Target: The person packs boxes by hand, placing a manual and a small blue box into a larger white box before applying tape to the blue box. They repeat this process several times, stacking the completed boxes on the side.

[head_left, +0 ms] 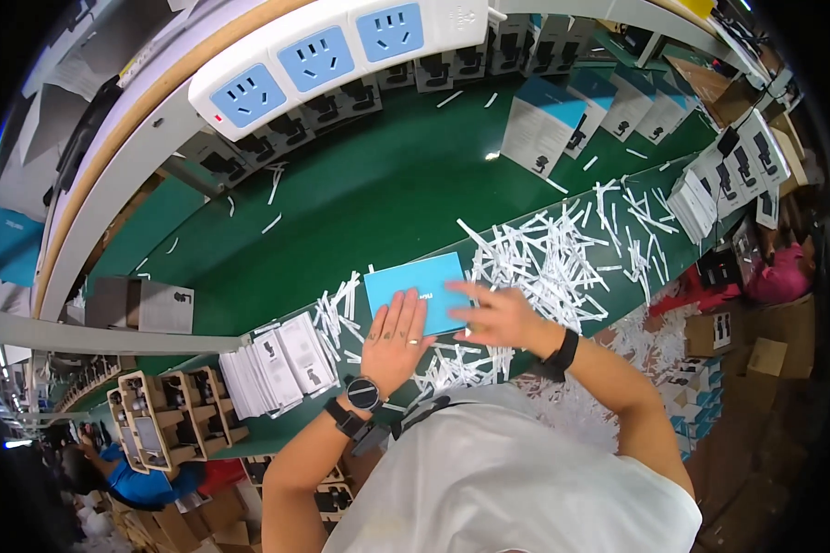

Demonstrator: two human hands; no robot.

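Note:
A flat light-blue box (pixel 441 267) lies on the green worktable in front of me. My left hand (pixel 394 336) rests on its lower left part, with the fingers stretched out flat and a ring on one finger. Over the box's right edge is my right hand (pixel 507 318), its fingers apart and partly smeared by motion. Nothing that I can make out is in it. Loose white paper strips (pixel 549 263) lie heaped to the right of the box, and more are scattered on its left and near sides.
Stacked white printed leaflets (pixel 281 364) and wooden racks (pixel 171 415) stand at left. Blue-and-white boxes (pixel 542 124) stand at the far right, with more printed stacks (pixel 696 205) nearer. A white power strip (pixel 341 55) hangs above the table. Other people (pixel 143 475) are at the sides.

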